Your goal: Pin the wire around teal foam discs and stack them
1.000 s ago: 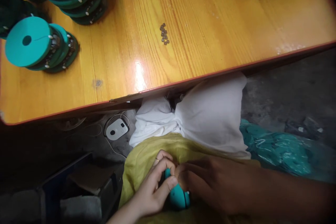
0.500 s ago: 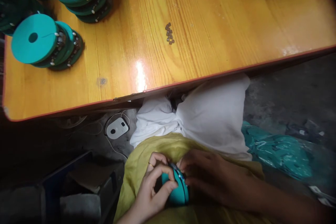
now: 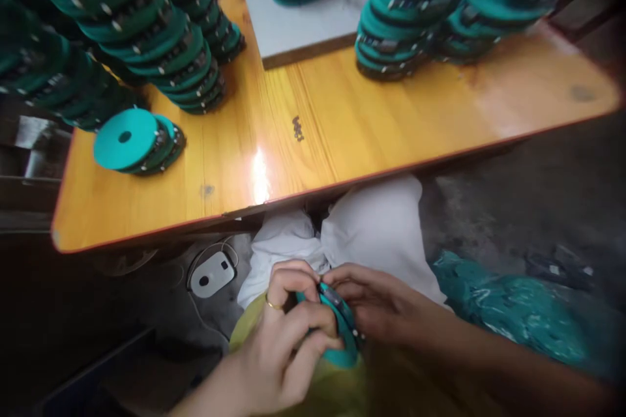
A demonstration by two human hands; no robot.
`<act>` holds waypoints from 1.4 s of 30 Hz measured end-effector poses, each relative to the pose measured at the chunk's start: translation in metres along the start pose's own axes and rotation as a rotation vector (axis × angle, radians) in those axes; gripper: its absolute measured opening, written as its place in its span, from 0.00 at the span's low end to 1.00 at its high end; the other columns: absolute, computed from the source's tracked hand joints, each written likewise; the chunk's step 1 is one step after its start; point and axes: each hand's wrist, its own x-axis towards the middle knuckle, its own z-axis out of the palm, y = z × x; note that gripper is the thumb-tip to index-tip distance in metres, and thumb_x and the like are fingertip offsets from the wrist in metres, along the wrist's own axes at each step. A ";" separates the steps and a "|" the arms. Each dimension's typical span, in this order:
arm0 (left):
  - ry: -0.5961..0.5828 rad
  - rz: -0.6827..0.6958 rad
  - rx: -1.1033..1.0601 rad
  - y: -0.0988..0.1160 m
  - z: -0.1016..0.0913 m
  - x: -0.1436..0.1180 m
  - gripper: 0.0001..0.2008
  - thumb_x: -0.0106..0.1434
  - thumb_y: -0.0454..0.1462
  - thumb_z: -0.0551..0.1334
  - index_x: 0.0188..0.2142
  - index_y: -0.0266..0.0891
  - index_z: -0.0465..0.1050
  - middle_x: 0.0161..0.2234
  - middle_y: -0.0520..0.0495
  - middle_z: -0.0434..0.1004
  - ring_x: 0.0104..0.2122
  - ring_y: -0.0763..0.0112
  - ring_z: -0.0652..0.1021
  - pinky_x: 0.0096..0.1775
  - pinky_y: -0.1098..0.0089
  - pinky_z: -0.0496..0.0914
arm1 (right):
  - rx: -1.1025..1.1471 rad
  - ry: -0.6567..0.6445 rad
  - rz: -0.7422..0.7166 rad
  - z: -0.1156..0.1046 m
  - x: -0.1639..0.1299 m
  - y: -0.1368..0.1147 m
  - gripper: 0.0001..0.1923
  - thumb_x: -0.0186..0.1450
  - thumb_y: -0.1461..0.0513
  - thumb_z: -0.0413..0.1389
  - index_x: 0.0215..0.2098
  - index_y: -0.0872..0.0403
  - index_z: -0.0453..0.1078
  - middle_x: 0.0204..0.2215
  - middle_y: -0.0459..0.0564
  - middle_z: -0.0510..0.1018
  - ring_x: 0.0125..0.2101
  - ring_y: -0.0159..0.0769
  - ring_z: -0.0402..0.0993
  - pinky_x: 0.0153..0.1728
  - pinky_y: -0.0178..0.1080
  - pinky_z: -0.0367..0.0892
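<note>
Both hands meet low over the lap, below the table edge. The left hand curls around a teal disc, fingers wrapped over its face, thumb beneath. The right hand reaches in from the right, fingertips pinching the disc's upper rim. The disc stands on edge between them, above yellow cloth. A white bundle lies just beyond.

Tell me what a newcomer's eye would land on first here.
The leaning stacks of teal discs crowding the far side of the orange table. Next, low in the middle, the left hand and right hand gripping one teal disc edge-on over yellow cloth.
</note>
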 end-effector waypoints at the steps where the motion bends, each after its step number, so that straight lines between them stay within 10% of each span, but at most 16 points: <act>1: -0.001 0.086 0.039 0.003 -0.008 0.016 0.08 0.60 0.23 0.56 0.35 0.35 0.67 0.39 0.45 0.55 0.46 0.64 0.64 0.49 0.62 0.65 | -0.003 -0.022 -0.043 0.002 0.000 -0.015 0.23 0.69 0.55 0.58 0.58 0.53 0.60 0.45 0.53 0.71 0.42 0.29 0.72 0.39 0.29 0.67; 8: -0.067 0.355 0.179 0.028 -0.052 0.125 0.07 0.62 0.25 0.58 0.35 0.37 0.65 0.39 0.46 0.57 0.44 0.67 0.65 0.46 0.63 0.66 | -0.165 0.029 -0.400 0.015 0.003 -0.107 0.26 0.64 0.54 0.63 0.56 0.52 0.62 0.38 0.48 0.72 0.34 0.22 0.71 0.34 0.23 0.67; 16: -0.153 0.452 0.162 0.013 -0.069 0.197 0.04 0.66 0.29 0.57 0.36 0.38 0.62 0.41 0.44 0.58 0.47 0.66 0.64 0.47 0.66 0.65 | -0.186 0.151 -0.536 0.003 0.014 -0.158 0.30 0.63 0.52 0.63 0.57 0.55 0.59 0.37 0.48 0.70 0.32 0.23 0.70 0.30 0.24 0.68; 42: -0.128 0.396 0.093 -0.024 -0.068 0.211 0.03 0.67 0.31 0.56 0.37 0.39 0.61 0.43 0.44 0.57 0.49 0.65 0.64 0.49 0.64 0.66 | -0.215 0.311 -0.518 -0.006 0.037 -0.168 0.33 0.59 0.52 0.67 0.54 0.56 0.59 0.35 0.47 0.71 0.29 0.22 0.68 0.29 0.23 0.66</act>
